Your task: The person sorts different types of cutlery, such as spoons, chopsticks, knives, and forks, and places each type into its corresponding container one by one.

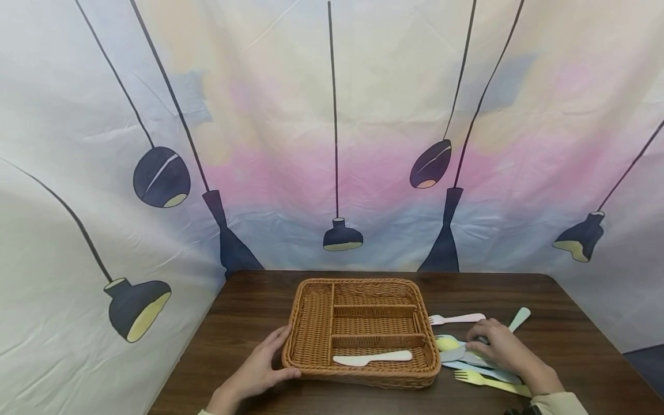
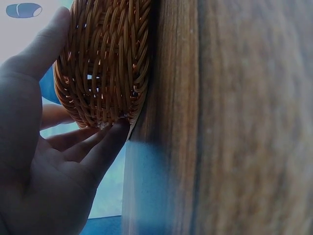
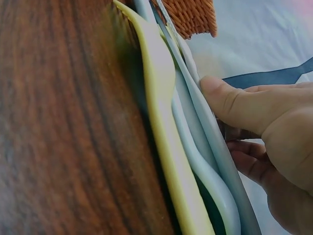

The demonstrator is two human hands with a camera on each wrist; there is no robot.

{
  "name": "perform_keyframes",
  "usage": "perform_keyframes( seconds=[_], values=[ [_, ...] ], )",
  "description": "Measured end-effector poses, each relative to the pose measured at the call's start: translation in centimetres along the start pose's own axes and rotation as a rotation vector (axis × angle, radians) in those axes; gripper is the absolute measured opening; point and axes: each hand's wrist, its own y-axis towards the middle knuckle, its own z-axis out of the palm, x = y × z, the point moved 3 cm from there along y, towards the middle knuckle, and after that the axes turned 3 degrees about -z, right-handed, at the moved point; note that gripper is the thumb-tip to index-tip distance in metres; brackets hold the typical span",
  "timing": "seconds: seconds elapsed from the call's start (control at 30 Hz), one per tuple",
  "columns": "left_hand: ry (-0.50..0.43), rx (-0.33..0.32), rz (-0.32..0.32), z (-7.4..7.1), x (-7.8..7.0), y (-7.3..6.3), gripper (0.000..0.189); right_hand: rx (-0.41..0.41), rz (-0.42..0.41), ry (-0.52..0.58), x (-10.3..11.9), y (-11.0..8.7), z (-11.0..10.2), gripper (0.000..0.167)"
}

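A brown wicker basket [image 1: 311, 323] with several compartments lies on the table. In its front compartment rests a white knife [image 1: 370, 358]. My left hand [image 1: 261, 366] holds the basket's front left corner, thumb on the front and fingers on the left side; the left wrist view shows them around the woven wall. My right hand [image 1: 498, 349] is over a loose pile of plastic cutlery, with the thumb on or beside a grey-blue knife [image 1: 452, 354] and a gap between thumb and fingertips. A yellow fork [image 3: 164, 107] lies nearest the right wrist camera. Fingers hide part of the pile.
A pink fork [image 1: 461, 318] lies behind the pile, and a mint handle [image 1: 520, 319] sticks out beyond the right hand. A yellow spoon bowl [image 1: 447, 344] shows near the basket's right wall. Behind the dark wooden table [image 1: 249, 305] hangs a cloth printed with lamps.
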Motion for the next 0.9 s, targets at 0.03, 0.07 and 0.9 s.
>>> perform_keyframes(
  seconds=[0.03, 0.07, 0.9],
  values=[
    [0.000, 0.001, -0.001, 0.02, 0.01, 0.01, 0.104, 0.009, -0.002, -0.004, -0.01, -0.04, -0.01, 0.011],
    [0.000, 0.002, -0.001, 0.04, 0.04, 0.02, 0.104, 0.016, 0.001, -0.004, -0.02, -0.07, -0.02, 0.011],
    [-0.006, -0.009, 0.005, 0.00, 0.09, 0.02, 0.103, 0.007, -0.101, -0.056, -0.52, -0.43, -0.01, 0.004]
  ],
)
